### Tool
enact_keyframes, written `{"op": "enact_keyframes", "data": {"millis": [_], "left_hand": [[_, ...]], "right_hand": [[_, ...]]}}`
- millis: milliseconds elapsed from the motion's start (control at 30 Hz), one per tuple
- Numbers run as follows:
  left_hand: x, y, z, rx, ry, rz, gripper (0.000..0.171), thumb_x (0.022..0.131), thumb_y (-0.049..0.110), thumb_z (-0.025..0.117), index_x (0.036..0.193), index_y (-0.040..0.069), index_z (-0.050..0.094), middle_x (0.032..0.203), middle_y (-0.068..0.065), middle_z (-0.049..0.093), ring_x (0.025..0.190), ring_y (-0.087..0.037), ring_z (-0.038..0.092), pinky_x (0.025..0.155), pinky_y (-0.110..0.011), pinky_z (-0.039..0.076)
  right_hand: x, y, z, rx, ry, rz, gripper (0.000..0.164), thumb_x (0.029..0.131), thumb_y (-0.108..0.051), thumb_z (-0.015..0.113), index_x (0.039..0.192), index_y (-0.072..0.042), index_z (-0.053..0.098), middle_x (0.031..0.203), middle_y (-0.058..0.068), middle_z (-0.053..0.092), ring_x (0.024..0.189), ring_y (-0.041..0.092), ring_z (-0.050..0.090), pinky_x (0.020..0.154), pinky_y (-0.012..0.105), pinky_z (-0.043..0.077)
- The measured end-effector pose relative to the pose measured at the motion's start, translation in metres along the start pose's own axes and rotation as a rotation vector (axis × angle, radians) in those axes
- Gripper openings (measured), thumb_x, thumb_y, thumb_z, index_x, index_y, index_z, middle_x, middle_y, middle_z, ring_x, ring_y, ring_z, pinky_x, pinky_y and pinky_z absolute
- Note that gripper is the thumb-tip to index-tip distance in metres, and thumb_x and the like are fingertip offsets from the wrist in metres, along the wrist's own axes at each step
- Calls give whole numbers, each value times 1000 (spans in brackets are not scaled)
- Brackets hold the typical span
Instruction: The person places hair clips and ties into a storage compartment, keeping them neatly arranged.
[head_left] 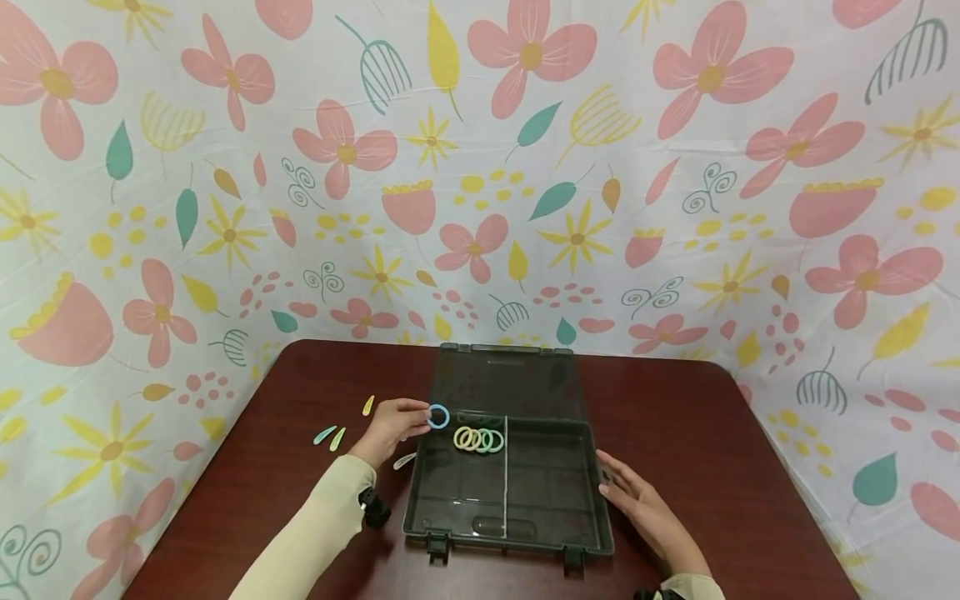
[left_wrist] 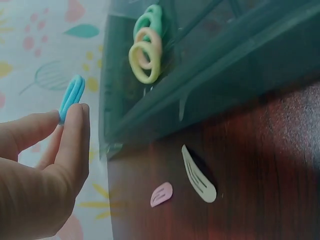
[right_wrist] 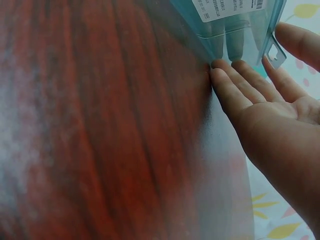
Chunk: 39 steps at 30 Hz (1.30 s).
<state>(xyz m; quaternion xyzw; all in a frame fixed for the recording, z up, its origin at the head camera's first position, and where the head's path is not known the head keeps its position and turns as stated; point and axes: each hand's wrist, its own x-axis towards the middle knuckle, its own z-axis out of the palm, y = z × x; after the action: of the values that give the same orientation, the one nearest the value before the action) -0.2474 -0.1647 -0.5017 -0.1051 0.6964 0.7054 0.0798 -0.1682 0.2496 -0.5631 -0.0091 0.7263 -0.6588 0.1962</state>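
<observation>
My left hand [head_left: 390,427] pinches a blue hair tie [head_left: 438,417] between thumb and fingertips, above the left edge of a dark see-through plastic case [head_left: 555,483]. The case lies with its lid [head_left: 506,383] laid back, and a divider [head_left: 506,492] splits it in two. In its left compartment, several yellow, peach and green hair ties [head_left: 477,440] overlap in a row. My right hand [head_left: 645,504] touches the case's right side with extended fingers, the thumb near the rim. Below the left hand, a cream hair clip [left_wrist: 199,177] and a pink hair clip [left_wrist: 161,194] lie beside the case.
Left of the case, a yellow clip [head_left: 368,406], a teal clip [head_left: 324,435] and a yellow-green clip [head_left: 337,439] lie on the dark red wooden table [head_left: 675,408]. A flowered cloth [head_left: 480,167] hangs behind the table. A printed label [right_wrist: 230,7] shows on the case.
</observation>
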Motion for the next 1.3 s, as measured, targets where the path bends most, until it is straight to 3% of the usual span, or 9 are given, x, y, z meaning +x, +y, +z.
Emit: {"op": "enact_keyframes", "data": {"millis": [267, 500, 800, 867, 933, 1000, 1033, 1200, 1300], "left_hand": [[1, -4, 18, 130, -36, 21, 22, 88, -7, 63, 108, -14, 64, 100, -25, 64, 85, -33, 69, 83, -47, 56], [10, -11, 26, 202, -10, 52, 16, 85, -11, 65, 100, -13, 67, 88, -20, 67, 76, -28, 70, 72, -39, 60], [9, -15, 30, 335, -53, 113, 16, 85, -9, 66, 100, -13, 67, 88, -19, 67, 80, -32, 69, 76, -43, 59], [9, -15, 31, 376, -58, 128, 15, 85, -7, 67, 99, -11, 67, 87, -17, 67, 79, -31, 70, 95, -49, 50], [8, -14, 32, 428, -51, 138, 14, 84, -5, 68, 98, -9, 68, 84, -14, 68, 77, -29, 71, 111, -59, 25], [7, -13, 33, 487, -40, 150, 13, 84, -3, 69, 96, -7, 70, 81, -11, 69, 73, -26, 71, 111, -66, 4], [7, -13, 34, 522, -32, 157, 11, 84, -1, 70, 94, -5, 70, 79, -9, 69, 71, -23, 71, 109, -69, -1], [7, -14, 35, 646, -6, 178, 10, 82, 2, 71, 92, -1, 72, 73, -2, 68, 67, -15, 66, 110, -69, 5], [7, -14, 34, 675, -3, 185, 12, 81, 2, 71, 92, 0, 72, 74, -1, 68, 68, -15, 63, 110, -68, 9]], "right_hand": [[2, 0, 0, -3, -4, -9, 62, 100, -25, 53, 154, -18, 24, 159, 13, 11, 145, 39, 4, 112, 63, 20], [2, 1, -1, -1, -13, 0, 61, 100, -25, 52, 154, -19, 23, 159, 13, 11, 145, 40, 3, 111, 64, 20], [2, 3, -1, -1, -7, -2, 61, 100, -25, 53, 153, -20, 24, 159, 12, 12, 145, 40, 4, 111, 64, 20], [2, 4, -1, -1, -4, -2, 61, 100, -25, 53, 153, -20, 24, 159, 12, 12, 145, 40, 4, 111, 64, 20], [2, 4, -1, -3, -2, -3, 61, 100, -25, 53, 153, -20, 24, 159, 12, 12, 145, 40, 4, 111, 64, 20], [2, 4, -1, -2, 1, -3, 61, 100, -25, 53, 153, -20, 24, 159, 12, 12, 145, 40, 4, 111, 64, 20], [2, 4, -1, -4, 3, -3, 61, 100, -25, 53, 153, -20, 24, 159, 13, 12, 145, 40, 4, 111, 64, 20], [2, 3, 0, -7, 5, -6, 61, 100, -25, 53, 153, -20, 24, 159, 13, 12, 145, 40, 4, 111, 64, 20], [2, 3, 0, -5, 8, -10, 61, 100, -24, 53, 153, -20, 25, 159, 12, 12, 145, 39, 4, 112, 63, 20]]}}
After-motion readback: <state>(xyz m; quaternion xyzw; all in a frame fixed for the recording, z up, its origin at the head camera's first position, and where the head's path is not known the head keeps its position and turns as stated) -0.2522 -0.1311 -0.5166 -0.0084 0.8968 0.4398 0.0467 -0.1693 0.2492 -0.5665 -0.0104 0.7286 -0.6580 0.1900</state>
